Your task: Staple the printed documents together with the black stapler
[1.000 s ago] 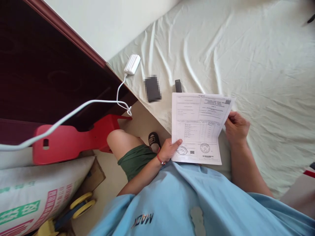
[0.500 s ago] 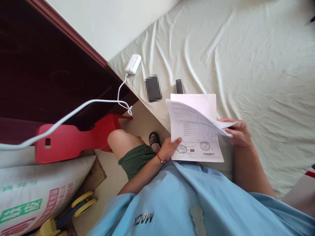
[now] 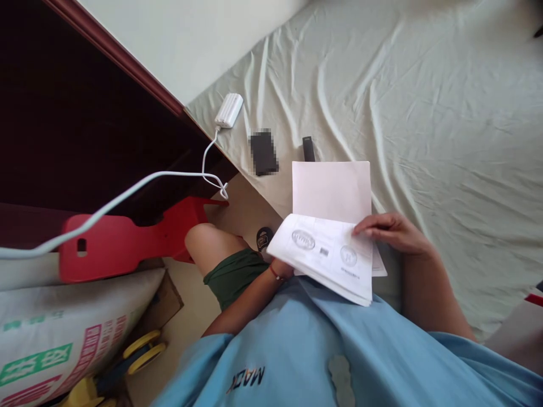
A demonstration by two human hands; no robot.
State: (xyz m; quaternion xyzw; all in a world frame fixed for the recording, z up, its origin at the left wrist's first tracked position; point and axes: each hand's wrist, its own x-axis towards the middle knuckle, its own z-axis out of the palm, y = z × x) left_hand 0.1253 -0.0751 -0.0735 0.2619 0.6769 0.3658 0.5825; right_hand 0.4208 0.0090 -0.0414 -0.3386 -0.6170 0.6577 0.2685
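Note:
A stack of printed papers (image 3: 331, 189) lies at the bed's edge, its upper part showing a blank sheet. Several top sheets (image 3: 326, 249) are folded down toward my shirt, with round and oval stamps showing through their backs. My left hand (image 3: 283, 268) is at the stack's lower left; the folded sheets cover its fingers, and it appears to still grip the papers there. From the right, my right hand (image 3: 392, 232) reaches over with its fingers stretched out, fingertips resting on the folded sheets near the fold.
On the bed sheet (image 3: 445, 113) lie a white power bank (image 3: 229, 111) with a white cable (image 3: 156, 174), a dark blurred rectangular object (image 3: 263, 152) and a small black stick-shaped item (image 3: 308, 148). A red plastic chair (image 3: 106, 246) and a printed sack (image 3: 63, 333) stand left.
The top sheets have turned down toward my body, uncovering the blank sheet. My right hand has let go of their edge and moved left onto them. My left thumb is now covered.

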